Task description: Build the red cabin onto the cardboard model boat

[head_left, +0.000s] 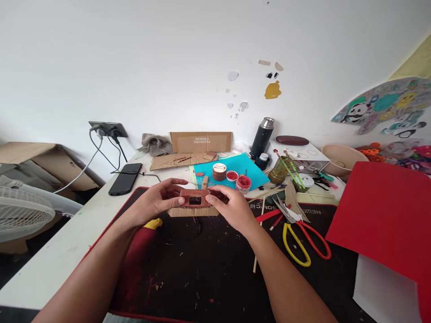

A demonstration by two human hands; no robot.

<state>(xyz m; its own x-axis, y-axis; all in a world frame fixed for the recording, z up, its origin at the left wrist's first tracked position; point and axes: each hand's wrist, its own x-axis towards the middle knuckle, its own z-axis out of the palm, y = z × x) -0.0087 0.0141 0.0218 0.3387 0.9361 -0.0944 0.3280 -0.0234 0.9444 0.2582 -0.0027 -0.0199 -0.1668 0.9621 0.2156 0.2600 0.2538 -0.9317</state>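
Between my two hands is a small reddish-brown painted cardboard piece (202,193) with a rectangular hole in its middle. My left hand (165,197) pinches its left end, thumb in front. At the right end, my right hand (229,202) grips it the same way. Just below the piece shows a strip of plain cardboard (193,211); whether the two are joined I cannot tell. Behind them, a blue sheet (251,168) carries a brown paint jar (219,172) and an open jar of red paint (243,183).
Scissors (299,229) with red and yellow handles lie right on the black mat (208,278), near a thin wooden stick (255,260). A phone (125,179) lies at left, beside a fan (27,213). A black flask (262,138) stands at the back; red sheets (390,215) rise at right.
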